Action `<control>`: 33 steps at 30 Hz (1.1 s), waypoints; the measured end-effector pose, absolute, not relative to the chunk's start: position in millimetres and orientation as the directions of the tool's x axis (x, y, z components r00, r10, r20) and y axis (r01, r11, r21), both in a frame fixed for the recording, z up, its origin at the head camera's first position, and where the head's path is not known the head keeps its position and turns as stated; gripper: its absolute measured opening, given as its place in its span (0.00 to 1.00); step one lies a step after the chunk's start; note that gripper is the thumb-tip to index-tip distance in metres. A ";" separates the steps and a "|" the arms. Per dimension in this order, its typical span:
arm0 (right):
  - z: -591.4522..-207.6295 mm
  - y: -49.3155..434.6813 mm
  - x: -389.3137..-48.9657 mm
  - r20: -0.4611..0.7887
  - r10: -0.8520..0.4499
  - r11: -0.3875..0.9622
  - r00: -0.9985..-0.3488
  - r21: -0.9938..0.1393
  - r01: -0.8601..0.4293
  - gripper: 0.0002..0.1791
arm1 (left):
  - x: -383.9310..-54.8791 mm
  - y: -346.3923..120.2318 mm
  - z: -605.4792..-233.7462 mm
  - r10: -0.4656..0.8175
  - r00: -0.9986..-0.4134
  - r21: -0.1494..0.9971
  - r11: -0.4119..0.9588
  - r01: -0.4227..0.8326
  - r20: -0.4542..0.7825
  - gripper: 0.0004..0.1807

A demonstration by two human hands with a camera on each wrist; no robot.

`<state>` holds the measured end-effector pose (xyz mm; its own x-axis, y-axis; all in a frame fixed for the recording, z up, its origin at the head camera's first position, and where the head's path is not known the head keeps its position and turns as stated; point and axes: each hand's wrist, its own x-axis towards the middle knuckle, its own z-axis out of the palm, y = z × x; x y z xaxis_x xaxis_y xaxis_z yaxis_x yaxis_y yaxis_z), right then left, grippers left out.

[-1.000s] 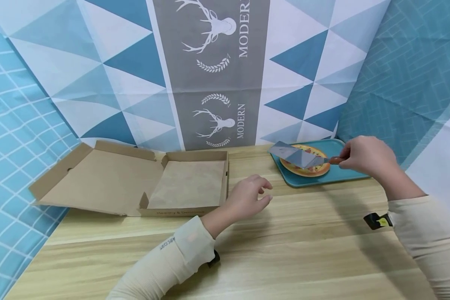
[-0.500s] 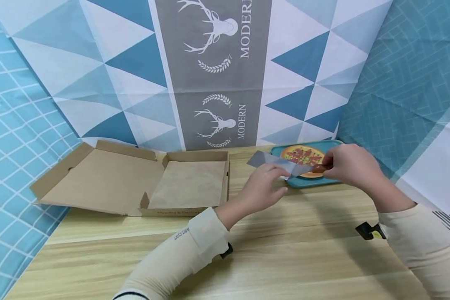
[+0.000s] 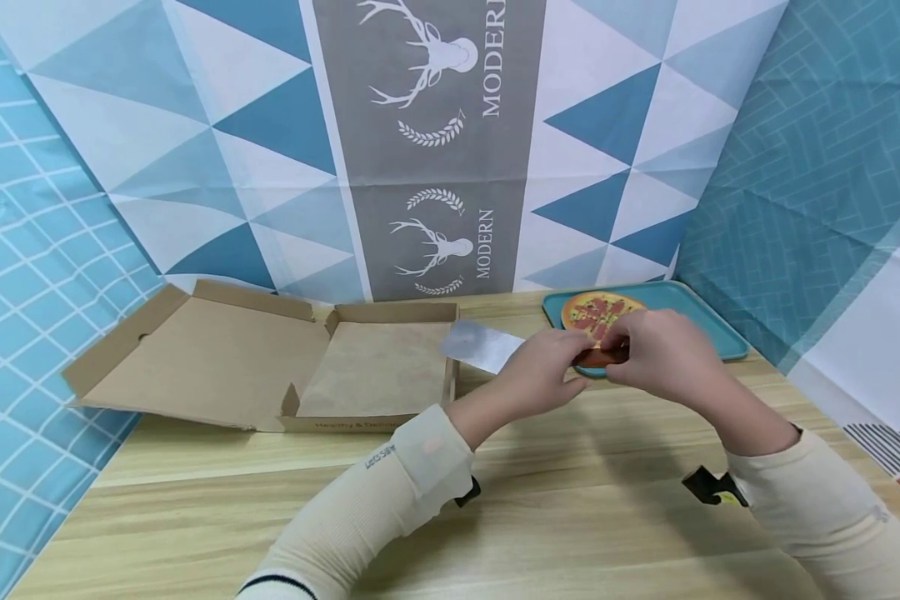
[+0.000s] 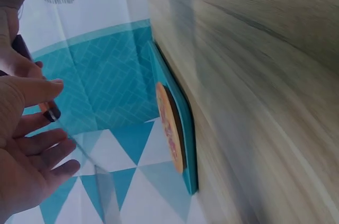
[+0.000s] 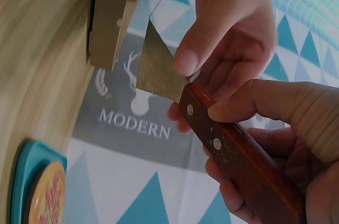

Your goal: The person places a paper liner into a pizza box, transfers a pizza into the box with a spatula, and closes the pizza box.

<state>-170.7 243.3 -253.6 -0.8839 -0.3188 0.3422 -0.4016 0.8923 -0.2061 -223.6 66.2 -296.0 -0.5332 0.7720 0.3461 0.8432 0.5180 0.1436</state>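
A spatula with a flat metal blade (image 3: 483, 346) and a riveted reddish-brown handle (image 5: 228, 144) is up above the table. My right hand (image 3: 667, 354) grips that handle, thumb along its top near the rivets. My left hand (image 3: 536, 375) is at the neck of the spatula, thumb and fingers spread loosely on either side of it; I cannot tell whether they touch it. The blade points left, toward the pizza box. Beyond the hands, a round pizza (image 3: 596, 315) lies on a teal tray (image 3: 712, 329), partly hidden by my right hand and the handle.
An open cardboard pizza box (image 3: 345, 424) stands left of centre, paper lining (image 3: 382, 367) inside, its lid (image 3: 225, 358) folded out to the left. Patterned cloth (image 3: 435, 150) hangs behind the wooden table (image 3: 570, 508).
My right hand has carried the spatula left and nearer, off from over the pizza toward the box. My left hand has moved right to the spatula's neck.
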 end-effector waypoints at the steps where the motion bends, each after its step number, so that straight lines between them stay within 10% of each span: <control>1: -254.7 240.9 -170.1 0.351 -0.328 0.885 -0.877 -0.209 -0.415 0.07 | -223.6 65.4 -296.9 0.774 -0.535 0.136 0.522 0.842 0.338 0.19; 33: -284.5 238.2 -153.3 0.296 -0.370 0.921 -0.881 -0.005 -0.389 0.12 | -224.3 73.3 -313.0 0.806 -0.500 -0.040 0.538 0.842 0.318 0.04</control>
